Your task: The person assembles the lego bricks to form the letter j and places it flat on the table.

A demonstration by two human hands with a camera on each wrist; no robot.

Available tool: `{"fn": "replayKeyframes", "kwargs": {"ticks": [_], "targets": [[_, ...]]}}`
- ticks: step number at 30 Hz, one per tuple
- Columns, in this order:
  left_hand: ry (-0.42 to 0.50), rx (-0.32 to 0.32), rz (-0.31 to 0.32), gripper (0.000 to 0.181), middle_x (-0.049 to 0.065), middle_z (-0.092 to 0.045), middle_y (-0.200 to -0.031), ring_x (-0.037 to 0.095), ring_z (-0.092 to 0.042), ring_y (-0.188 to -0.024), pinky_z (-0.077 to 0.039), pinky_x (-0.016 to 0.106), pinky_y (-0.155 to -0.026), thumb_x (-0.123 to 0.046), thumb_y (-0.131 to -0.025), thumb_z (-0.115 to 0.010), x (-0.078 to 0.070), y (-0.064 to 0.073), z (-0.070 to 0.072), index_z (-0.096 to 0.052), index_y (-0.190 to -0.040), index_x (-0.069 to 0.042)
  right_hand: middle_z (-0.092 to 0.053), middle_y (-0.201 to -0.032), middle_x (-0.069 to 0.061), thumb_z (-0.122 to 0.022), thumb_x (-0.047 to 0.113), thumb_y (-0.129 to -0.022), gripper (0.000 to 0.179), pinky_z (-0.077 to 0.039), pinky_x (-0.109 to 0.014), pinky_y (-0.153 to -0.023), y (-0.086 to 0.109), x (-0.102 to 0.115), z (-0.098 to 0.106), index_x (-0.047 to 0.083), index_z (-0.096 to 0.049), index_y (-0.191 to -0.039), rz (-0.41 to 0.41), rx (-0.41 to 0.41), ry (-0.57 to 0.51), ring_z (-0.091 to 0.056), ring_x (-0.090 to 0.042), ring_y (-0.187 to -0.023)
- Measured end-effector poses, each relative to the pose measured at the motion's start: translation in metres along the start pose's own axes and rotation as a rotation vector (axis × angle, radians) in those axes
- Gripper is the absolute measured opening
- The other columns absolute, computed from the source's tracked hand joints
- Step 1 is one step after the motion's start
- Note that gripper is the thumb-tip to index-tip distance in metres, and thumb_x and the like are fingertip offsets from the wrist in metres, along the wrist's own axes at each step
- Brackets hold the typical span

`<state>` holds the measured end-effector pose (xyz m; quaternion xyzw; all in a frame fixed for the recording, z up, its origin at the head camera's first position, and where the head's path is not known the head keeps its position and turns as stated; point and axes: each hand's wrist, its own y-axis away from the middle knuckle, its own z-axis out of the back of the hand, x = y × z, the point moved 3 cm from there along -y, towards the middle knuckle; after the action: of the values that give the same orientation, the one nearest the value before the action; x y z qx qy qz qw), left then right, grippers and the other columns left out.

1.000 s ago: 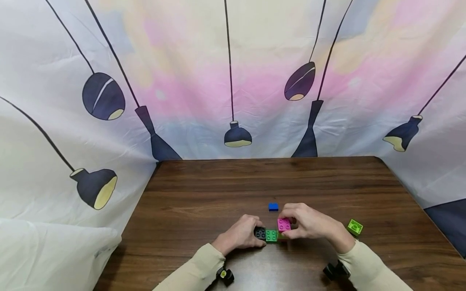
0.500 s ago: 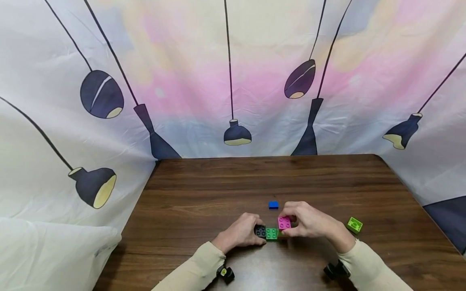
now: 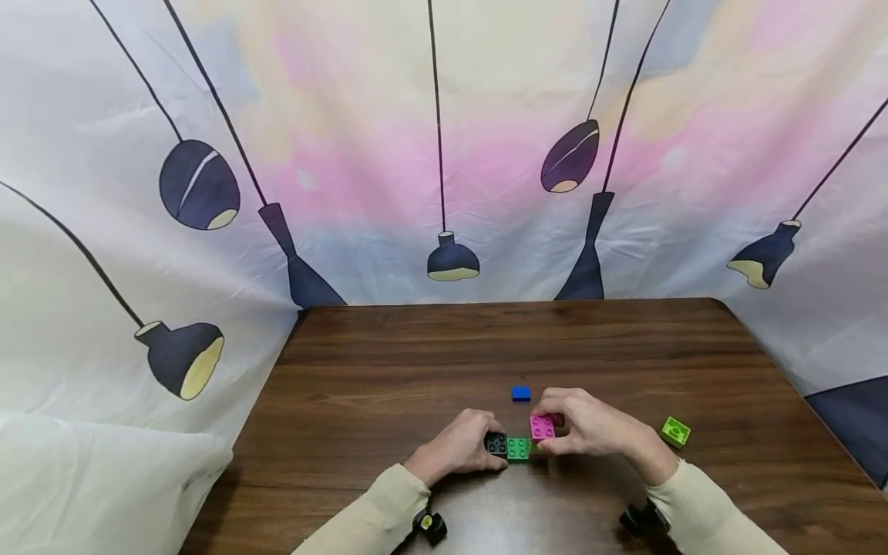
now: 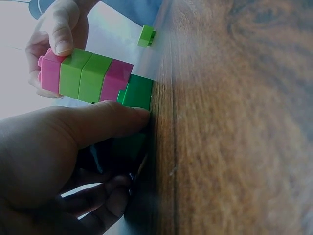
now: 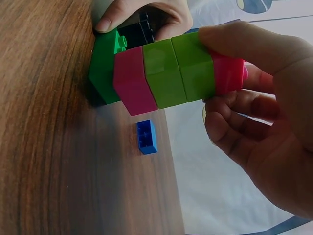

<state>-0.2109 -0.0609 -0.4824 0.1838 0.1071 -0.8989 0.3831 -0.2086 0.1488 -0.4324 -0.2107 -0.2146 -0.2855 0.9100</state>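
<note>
A long green toy brick point(image 5: 103, 68) lies on the table with a black brick point(image 3: 496, 444) at its left end. Around that end my left hand point(image 3: 454, 445) grips, its thumb along the green side in the left wrist view. At the other end rises a stack of toy bricks point(image 4: 93, 73), pink at top and bottom with two lime ones between. My right hand point(image 3: 586, 424) pinches the stack near its top pink brick point(image 3: 542, 428). The stack's foot meets the green brick; whether it is pressed fully down I cannot tell.
A small blue brick point(image 3: 521, 394) lies on the wooden table point(image 3: 388, 347) beyond the hands. To the right, near the right forearm, is a loose lime brick point(image 3: 675, 432). A printed cloth point(image 3: 361, 154) hangs behind the table.
</note>
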Motion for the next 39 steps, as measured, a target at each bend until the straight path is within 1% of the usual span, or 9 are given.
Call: {"fn": "replayKeyframes", "kwargs": {"ticks": [3, 5, 10, 15, 21, 24, 29, 34, 39], "targets": [[0.018, 0.005, 0.008, 0.033, -0.011, -0.061, -0.085, -0.002, -0.051, -0.07, -0.043, 0.009, -0.063, -0.031, -0.072, -0.085, 0.0, 0.001, -0.001, -0.075, -0.098, -0.014, -0.053, -0.09, 0.017, -0.075, 0.028, -0.084, 0.021, -0.046, -0.016, -0.061, 0.002, -0.002, -0.002, 0.02, -0.068, -0.101, -0.011, 0.011, -0.004, -0.053, -0.003, -0.073], [0.031, 0.012, 0.017, 0.033, -0.012, -0.061, -0.085, -0.002, -0.051, -0.07, -0.043, 0.009, -0.063, -0.03, -0.072, -0.085, -0.001, 0.001, -0.002, -0.074, -0.099, -0.014, -0.053, -0.091, 0.017, -0.075, 0.028, -0.084, 0.022, -0.046, -0.017, -0.062, 0.004, -0.003, -0.004, 0.019, -0.068, -0.102, -0.018, 0.016, -0.01, -0.055, -0.006, -0.073], [0.039, 0.017, 0.028, 0.032, -0.012, -0.06, -0.084, -0.003, -0.05, -0.069, -0.042, 0.009, -0.061, -0.03, -0.073, -0.085, 0.0, 0.001, -0.004, -0.075, -0.098, -0.014, -0.056, -0.099, 0.017, -0.077, 0.03, -0.083, 0.032, -0.048, -0.02, -0.066, 0.01, -0.005, -0.006, 0.017, -0.067, -0.111, -0.039, 0.017, -0.012, -0.058, -0.01, -0.079], [0.035, 0.001, 0.008, 0.032, -0.011, -0.061, -0.084, -0.003, -0.05, -0.07, -0.042, 0.008, -0.062, -0.029, -0.072, -0.085, 0.0, 0.001, -0.002, -0.075, -0.099, -0.013, -0.056, -0.101, 0.017, -0.079, 0.033, -0.082, 0.039, -0.05, -0.021, -0.068, 0.017, -0.01, 0.002, 0.022, -0.064, -0.116, -0.076, 0.02, 0.009, -0.057, -0.006, -0.082], [0.024, -0.004, 0.004, 0.033, -0.01, -0.062, -0.085, -0.003, -0.05, -0.07, -0.042, 0.008, -0.062, -0.029, -0.072, -0.085, -0.001, 0.0, 0.0, -0.075, -0.099, -0.013, -0.061, -0.102, 0.006, -0.076, 0.027, -0.084, 0.041, -0.051, -0.025, -0.07, 0.026, -0.018, 0.014, 0.013, -0.063, -0.12, -0.113, 0.044, 0.043, -0.058, -0.009, -0.084], [0.02, 0.004, 0.01, 0.032, -0.011, -0.061, -0.084, -0.003, -0.05, -0.07, -0.042, 0.008, -0.062, -0.03, -0.073, -0.085, 0.0, 0.0, -0.001, -0.075, -0.098, -0.014, -0.061, -0.098, 0.004, -0.076, 0.025, -0.084, 0.041, -0.051, -0.026, -0.069, 0.03, -0.022, 0.019, 0.011, -0.063, -0.12, -0.132, 0.019, 0.08, -0.058, -0.011, -0.083], [0.03, 0.013, 0.024, 0.032, -0.012, -0.06, -0.085, -0.003, -0.05, -0.07, -0.042, 0.009, -0.062, -0.031, -0.073, -0.085, 0.001, 0.0, -0.003, -0.074, -0.097, -0.014, -0.058, -0.091, 0.005, -0.076, 0.026, -0.085, 0.039, -0.049, -0.024, -0.066, 0.039, -0.032, 0.028, 0.012, -0.063, -0.118, -0.189, -0.027, 0.134, -0.055, -0.009, -0.08], [0.036, 0.016, 0.033, 0.033, -0.011, -0.062, -0.086, -0.002, -0.051, -0.072, -0.043, 0.009, -0.062, -0.03, -0.073, -0.085, 0.001, 0.0, -0.002, -0.074, -0.099, -0.014, -0.056, -0.087, 0.005, -0.078, 0.028, -0.082, 0.04, -0.045, -0.021, -0.064, 0.048, -0.041, 0.039, 0.01, -0.064, -0.116, -0.26, -0.078, 0.197, -0.052, -0.007, -0.077], [0.035, 0.015, 0.031, 0.033, -0.011, -0.062, -0.087, -0.002, -0.051, -0.072, -0.043, 0.009, -0.063, -0.03, -0.073, -0.085, 0.001, 0.0, -0.001, -0.074, -0.099, -0.013, -0.055, -0.083, 0.005, -0.081, 0.026, -0.079, 0.041, -0.043, -0.023, -0.065, 0.058, -0.048, 0.047, 0.008, -0.067, -0.113, -0.321, -0.135, 0.255, -0.05, -0.006, -0.074]]}}
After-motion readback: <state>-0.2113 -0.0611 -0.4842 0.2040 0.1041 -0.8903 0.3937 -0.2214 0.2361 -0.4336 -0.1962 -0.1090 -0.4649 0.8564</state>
